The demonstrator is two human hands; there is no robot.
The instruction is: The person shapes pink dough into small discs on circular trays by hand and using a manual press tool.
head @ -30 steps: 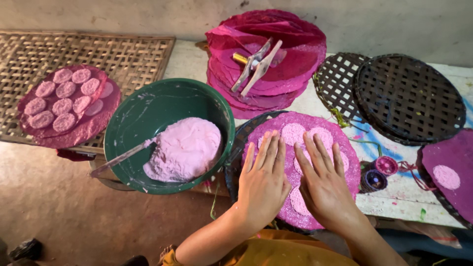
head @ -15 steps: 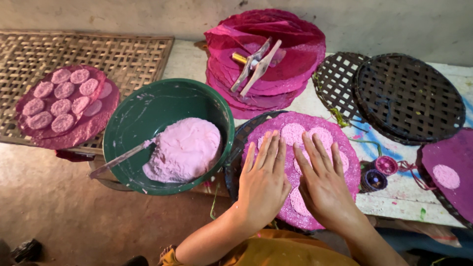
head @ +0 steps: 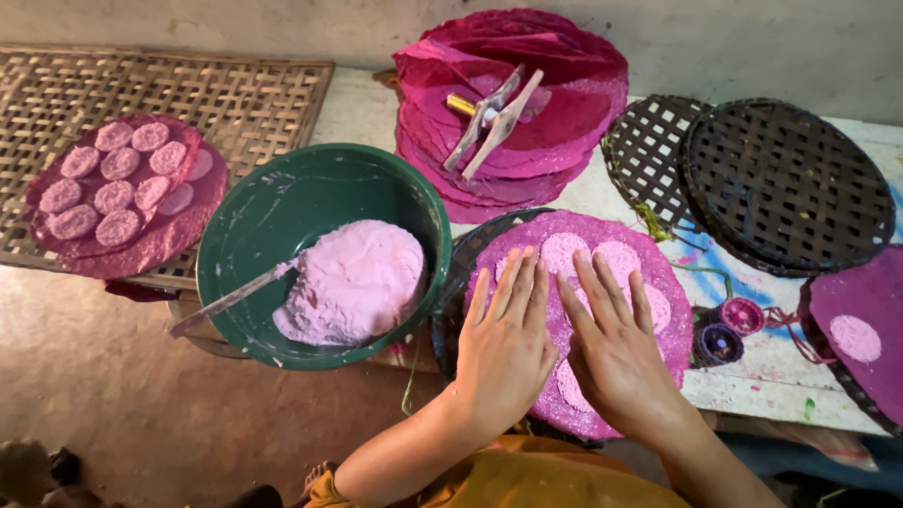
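My left hand (head: 508,343) and my right hand (head: 616,343) lie flat, fingers together, side by side on a round magenta sheet (head: 658,254) that rests on a dark woven tray (head: 456,282). Pale pink dough patches (head: 588,254) show on the sheet just beyond my fingertips and partly under my palms. Neither hand grips anything. To the left of my left hand stands a green bowl (head: 282,212) holding a mound of pink dough (head: 357,282) with a flat spatula (head: 230,299) stuck into it.
A stack of magenta sheets (head: 564,122) with metal tongs (head: 489,118) lies behind. Left, a sheet with several pink discs (head: 118,179) sits on a bamboo lattice (head: 188,94). Right are dark woven trays (head: 785,183), two small cups (head: 729,329), another magenta sheet (head: 861,329).
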